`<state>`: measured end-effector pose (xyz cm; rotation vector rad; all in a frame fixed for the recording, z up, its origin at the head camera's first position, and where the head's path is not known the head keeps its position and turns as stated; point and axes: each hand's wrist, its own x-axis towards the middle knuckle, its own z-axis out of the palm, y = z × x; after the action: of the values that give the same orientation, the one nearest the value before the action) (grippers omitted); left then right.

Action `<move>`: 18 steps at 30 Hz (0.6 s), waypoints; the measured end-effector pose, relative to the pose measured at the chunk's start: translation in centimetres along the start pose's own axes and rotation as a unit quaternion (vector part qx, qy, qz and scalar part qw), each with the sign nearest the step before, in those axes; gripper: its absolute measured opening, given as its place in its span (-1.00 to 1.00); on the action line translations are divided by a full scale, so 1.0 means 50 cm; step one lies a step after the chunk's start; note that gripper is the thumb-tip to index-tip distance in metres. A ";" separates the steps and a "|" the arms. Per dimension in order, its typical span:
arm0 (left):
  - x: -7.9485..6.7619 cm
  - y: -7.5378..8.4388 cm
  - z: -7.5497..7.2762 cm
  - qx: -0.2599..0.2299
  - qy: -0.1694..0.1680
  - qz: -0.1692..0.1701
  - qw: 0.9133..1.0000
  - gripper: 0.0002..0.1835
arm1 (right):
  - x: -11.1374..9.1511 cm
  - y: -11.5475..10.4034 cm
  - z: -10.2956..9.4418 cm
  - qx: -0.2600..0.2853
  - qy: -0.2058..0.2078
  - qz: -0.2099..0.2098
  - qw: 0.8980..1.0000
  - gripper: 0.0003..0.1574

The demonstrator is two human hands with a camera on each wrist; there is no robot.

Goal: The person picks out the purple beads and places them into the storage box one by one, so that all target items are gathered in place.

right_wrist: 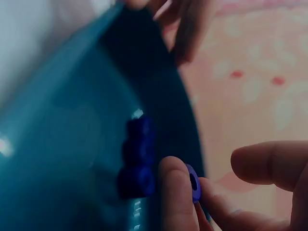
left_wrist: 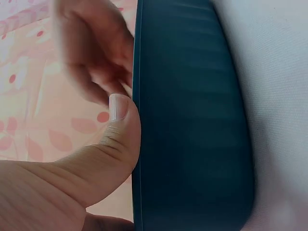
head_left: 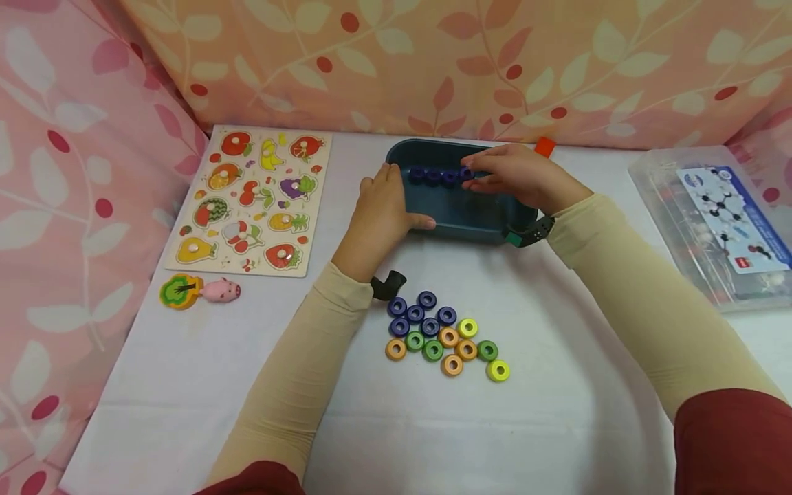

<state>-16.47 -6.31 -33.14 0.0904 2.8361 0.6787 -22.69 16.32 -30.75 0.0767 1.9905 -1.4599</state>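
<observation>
Floral cloth (head_left: 433, 62) backs the top of the frame, above a white table (head_left: 544, 426). At upper centre, the left hand (head_left: 383, 214) grips the left end of a dark tub (head_left: 460, 230), thumb over the near rim. The right hand (head_left: 522, 175), over the tub's right half, pinches a blue ring (right_wrist: 197, 191) between fingertips. Three blue rings (head_left: 433, 177) line up left to right along the far wall; the pinched one is at their right end, nearer the right hand.
</observation>
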 end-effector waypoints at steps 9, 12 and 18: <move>-0.002 0.002 0.000 -0.009 -0.001 -0.003 1.000 0.29 | 0.061 0.011 -0.011 0.072 0.016 0.083 0.994 -0.42; -0.005 0.000 -0.001 -0.013 0.002 -0.002 1.000 0.28 | 0.070 0.015 -0.013 0.101 0.010 0.090 0.991 -0.53; -0.008 0.000 -0.001 -0.012 0.007 0.004 1.000 0.27 | 0.070 0.024 -0.024 0.162 0.003 0.093 0.982 -0.67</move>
<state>-16.11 -6.38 -33.00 0.0947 2.8407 0.7187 -25.49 16.70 -33.43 0.3962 1.6830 -1.6447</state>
